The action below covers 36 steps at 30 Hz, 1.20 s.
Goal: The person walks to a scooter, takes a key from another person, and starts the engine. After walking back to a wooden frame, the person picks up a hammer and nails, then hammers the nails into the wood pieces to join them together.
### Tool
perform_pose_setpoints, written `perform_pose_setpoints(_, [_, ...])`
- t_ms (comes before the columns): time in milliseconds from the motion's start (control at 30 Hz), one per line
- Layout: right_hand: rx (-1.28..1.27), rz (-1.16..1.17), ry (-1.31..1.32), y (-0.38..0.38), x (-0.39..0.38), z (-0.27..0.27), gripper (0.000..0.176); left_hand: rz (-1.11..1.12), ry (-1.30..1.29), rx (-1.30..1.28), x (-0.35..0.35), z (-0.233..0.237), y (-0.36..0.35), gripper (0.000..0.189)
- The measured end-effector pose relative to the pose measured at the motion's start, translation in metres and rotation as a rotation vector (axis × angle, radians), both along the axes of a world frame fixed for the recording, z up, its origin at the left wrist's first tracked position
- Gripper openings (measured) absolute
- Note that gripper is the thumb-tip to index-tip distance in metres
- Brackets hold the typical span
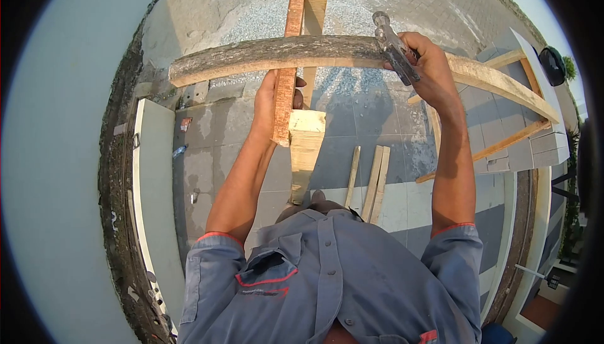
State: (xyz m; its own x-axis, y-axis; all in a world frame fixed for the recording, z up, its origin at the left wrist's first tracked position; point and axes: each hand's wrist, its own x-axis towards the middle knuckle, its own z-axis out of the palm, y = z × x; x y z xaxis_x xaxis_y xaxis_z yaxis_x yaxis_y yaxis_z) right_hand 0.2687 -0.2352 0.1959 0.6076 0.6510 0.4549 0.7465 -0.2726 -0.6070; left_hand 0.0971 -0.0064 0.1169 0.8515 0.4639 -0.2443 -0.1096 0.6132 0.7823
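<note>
Hammer (394,45) sits in the upper right of centre, one only, its metal head pointing up and left and lying against the top edge of the crosswise plank (264,55). The right hand (433,70) is clenched around its handle, fingers fully wrapped, with no gap showing.

The left hand (269,102), at the middle of the frame, is closed on the red-faced upright board (287,83); the thumb comes round the board's right side and the fingers go behind it (their tips are hidden). Just beside that board, on its right and touching it, stands a pale upright timber (306,136), so there are two uprights. Both cross under the single rough plank, which runs from centre left to the far right of the frame.

Below, on the paved ground (371,102), lie three loose slats (375,183), close together, just right of centre. A wooden frame (511,138) rests at the right edge. The person's blue-grey shirt (327,275) fills the bottom of the frame.
</note>
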Motion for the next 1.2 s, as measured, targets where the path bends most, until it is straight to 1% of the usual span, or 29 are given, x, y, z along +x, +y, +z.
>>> perform_pose_setpoints(67, [-0.012, -0.018, 0.111, -0.001, -0.002, 0.004, 0.023, 0.041, 0.006, -0.03, -0.001, -0.003, 0.002, 0.05])
perform_pose_setpoints(133, [0.01, -0.005, 0.071, -0.001, -0.002, 0.003, 0.024, -0.068, -0.012, 0.007, 0.0, -0.011, 0.014, 0.049])
perform_pose_setpoints(200, [0.042, 0.008, 0.036, -0.001, 0.0, 0.003, 0.024, -0.017, -0.02, 0.032, 0.004, -0.01, 0.019, 0.047])
perform_pose_setpoints(333, [0.016, 0.031, 0.0, -0.003, 0.006, 0.0, 0.025, 0.086, -0.034, 0.12, 0.01, -0.006, 0.034, 0.041])
perform_pose_setpoints(400, [0.022, 0.035, -0.027, -0.002, 0.008, -0.001, 0.025, 0.083, -0.062, 0.103, 0.016, -0.01, 0.047, 0.038])
perform_pose_setpoints(467, [-0.002, -0.007, 0.041, 0.0, 0.005, 0.002, 0.027, 0.04, -0.124, 0.108, 0.022, -0.016, 0.059, 0.031])
perform_pose_setpoints(500, [0.0, -0.003, 0.036, 0.0, 0.003, 0.003, 0.027, 0.045, -0.129, 0.111, 0.025, -0.02, 0.066, 0.031])
perform_pose_setpoints(567, [0.013, 0.006, 0.156, 0.002, 0.001, 0.006, 0.026, 0.015, -0.153, 0.115, 0.03, -0.02, 0.074, 0.033])
perform_pose_setpoints(600, [0.016, 0.006, 0.152, 0.003, 0.003, 0.006, 0.026, 0.015, -0.157, 0.117, 0.034, -0.021, 0.077, 0.033])
perform_pose_setpoints(667, [-0.026, -0.019, 0.031, 0.003, 0.006, 0.003, 0.023, 0.156, -0.103, 0.035, 0.043, -0.018, 0.076, 0.041])
perform_pose_setpoints(700, [-0.026, -0.026, 0.028, 0.003, 0.006, 0.003, 0.023, 0.105, -0.083, 0.108, 0.043, -0.019, 0.081, 0.047])
perform_pose_setpoints(767, [0.003, -0.007, 0.135, 0.006, 0.003, 0.004, 0.02, 0.093, -0.071, 0.081, 0.046, -0.025, 0.09, 0.048])
perform_pose_setpoints(800, [0.003, -0.017, 0.135, 0.006, 0.002, 0.003, 0.02, 0.088, -0.056, 0.055, 0.048, -0.028, 0.092, 0.048])
perform_pose_setpoints(867, [-0.042, -0.029, 0.02, 0.006, 0.004, 0.003, 0.017, 0.077, -0.073, 0.063, 0.051, -0.031, 0.095, 0.051])
perform_pose_setpoints(967, [-0.024, -0.024, 0.084, 0.007, 0.004, 0.002, 0.014, -0.023, -0.106, -0.042, 0.051, -0.036, 0.104, 0.052])
perform_pose_setpoints(1067, [-0.045, -0.051, 0.077, 0.007, 0.003, 0.003, 0.012, -0.015, -0.102, -0.033, 0.049, -0.03, 0.097, 0.052])
perform_pose_setpoints(1133, [-0.033, -0.058, 0.082, 0.008, -0.001, 0.005, 0.013, -0.031, -0.119, -0.029, 0.048, -0.029, 0.097, 0.054])
perform_pose_setpoints(1200, [-0.021, -0.059, 0.089, 0.009, -0.004, 0.006, 0.014, -0.022, -0.01, -0.112, 0.042, -0.027, 0.095, 0.056])
